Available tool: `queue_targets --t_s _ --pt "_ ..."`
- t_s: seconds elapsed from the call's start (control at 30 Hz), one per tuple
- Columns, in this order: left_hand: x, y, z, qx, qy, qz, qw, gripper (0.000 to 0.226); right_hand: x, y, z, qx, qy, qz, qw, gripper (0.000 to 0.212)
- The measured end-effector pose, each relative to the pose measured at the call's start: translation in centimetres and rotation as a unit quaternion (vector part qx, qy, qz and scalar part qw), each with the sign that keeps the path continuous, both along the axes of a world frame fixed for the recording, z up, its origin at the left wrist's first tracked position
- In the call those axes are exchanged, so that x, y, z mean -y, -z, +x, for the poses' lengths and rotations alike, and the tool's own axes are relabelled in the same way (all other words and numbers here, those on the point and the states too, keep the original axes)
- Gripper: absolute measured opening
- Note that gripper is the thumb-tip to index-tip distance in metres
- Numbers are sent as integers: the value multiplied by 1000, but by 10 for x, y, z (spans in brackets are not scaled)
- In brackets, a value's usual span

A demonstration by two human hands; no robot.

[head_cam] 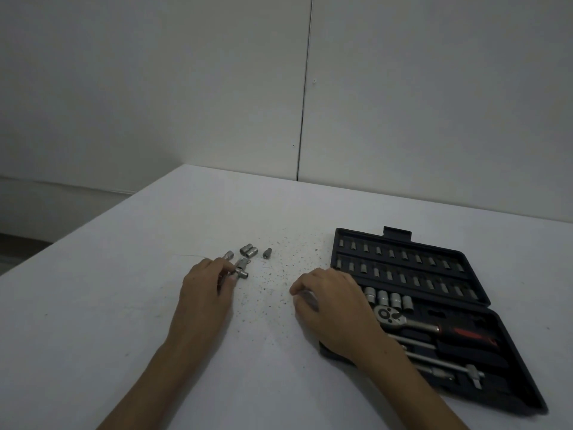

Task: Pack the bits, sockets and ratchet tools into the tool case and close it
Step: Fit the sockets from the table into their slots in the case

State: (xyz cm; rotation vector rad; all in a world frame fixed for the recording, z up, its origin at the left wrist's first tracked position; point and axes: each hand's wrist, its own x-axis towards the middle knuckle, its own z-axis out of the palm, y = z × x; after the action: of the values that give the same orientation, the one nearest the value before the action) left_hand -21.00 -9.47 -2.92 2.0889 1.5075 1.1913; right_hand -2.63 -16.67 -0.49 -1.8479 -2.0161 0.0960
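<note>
Tool case (483, 276) open, mostly filled. Loose sockets (249, 250) remain on tabletop (93, 305). Left hand (206, 290) pinches small adapter (241, 268); right hand (333, 305) curled, contents indeterminable.

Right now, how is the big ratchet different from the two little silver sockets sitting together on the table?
The long ratchet with the red and black handle lies inside the black tool case; the two short silver sockets lie loose on the white table. The ratchet has a round head and a handle; the sockets are stubby cylinders. Both have shiny metal.
</note>
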Motion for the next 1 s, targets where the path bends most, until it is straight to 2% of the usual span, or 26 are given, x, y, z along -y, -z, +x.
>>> queue_targets --t_s 0.2,0.47,0.67,0.8,0.87,1.0 --pt "3 -5 -1 65 2 7 998 23 0 -1 0 2 -2 2 1000 25" --pt "7 -7 2 104 -5 -7 995 20 0 -2 0 2 -1 1 1000 25" --pt "-1 -9 6 74 0 -10 997 14 0 -2 0 1 -3 1 1000 25" --pt "-15 -10 7 -20 20 27 999 8 0 -1 0 2 -1 2 1000 25" --pt "-24 -12 10 -45 26 33 998 10 0 -1 0 0 -1 2 1000 25" --pt "-44 -15 16 -73 35 -12 997 23 1 -1 0 -2 -2 4 1000 25"
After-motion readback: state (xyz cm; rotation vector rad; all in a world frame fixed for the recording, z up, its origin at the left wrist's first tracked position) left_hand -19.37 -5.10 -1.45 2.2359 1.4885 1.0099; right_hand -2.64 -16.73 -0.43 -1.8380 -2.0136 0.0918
